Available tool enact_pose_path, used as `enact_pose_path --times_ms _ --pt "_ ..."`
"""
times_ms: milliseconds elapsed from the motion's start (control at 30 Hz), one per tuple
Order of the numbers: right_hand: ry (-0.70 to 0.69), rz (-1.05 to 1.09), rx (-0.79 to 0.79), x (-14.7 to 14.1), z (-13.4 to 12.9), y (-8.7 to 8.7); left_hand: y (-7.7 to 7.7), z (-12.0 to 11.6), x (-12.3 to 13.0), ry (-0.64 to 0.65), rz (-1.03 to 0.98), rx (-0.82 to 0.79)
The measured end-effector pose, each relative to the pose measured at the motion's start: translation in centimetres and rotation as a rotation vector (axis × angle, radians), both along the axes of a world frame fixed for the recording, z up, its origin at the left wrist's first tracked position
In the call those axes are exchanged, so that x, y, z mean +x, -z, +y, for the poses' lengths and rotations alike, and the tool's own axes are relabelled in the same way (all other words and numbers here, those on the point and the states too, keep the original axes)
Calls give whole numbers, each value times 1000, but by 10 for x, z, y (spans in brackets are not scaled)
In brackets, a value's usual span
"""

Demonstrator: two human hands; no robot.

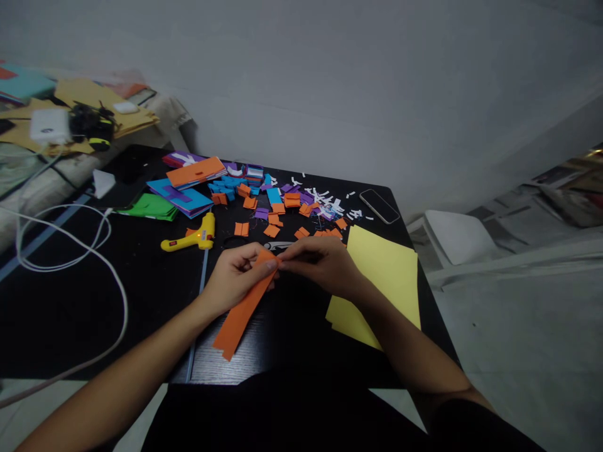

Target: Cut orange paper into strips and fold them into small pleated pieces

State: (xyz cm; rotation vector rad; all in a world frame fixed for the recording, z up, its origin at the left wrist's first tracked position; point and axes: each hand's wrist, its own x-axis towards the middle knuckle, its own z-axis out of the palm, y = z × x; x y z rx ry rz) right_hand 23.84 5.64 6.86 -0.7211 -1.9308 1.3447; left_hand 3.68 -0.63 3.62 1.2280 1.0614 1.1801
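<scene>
A white cable (123, 301) loops over the table's (292, 339) left side, then comes a glue gun (206, 231). Between the table's middle and front edge, the left hand (234, 274) pinches a strip (244, 314) (orange, notched at its near end); the right hand's (323, 262) fingertips nip its far end. Yellow sheets (386, 263) lie along the right edge, a phone (379, 206) at the far right corner.

A craft workspace: black table (292, 336), glue gun (206, 233), cut paper pieces (292, 199)
</scene>
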Motion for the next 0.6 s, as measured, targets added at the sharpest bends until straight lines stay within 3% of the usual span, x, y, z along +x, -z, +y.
enact_pose_path --times_ms 600 --pt "25 -13 47 0 0 0 1 -1 1 -21 28 18"
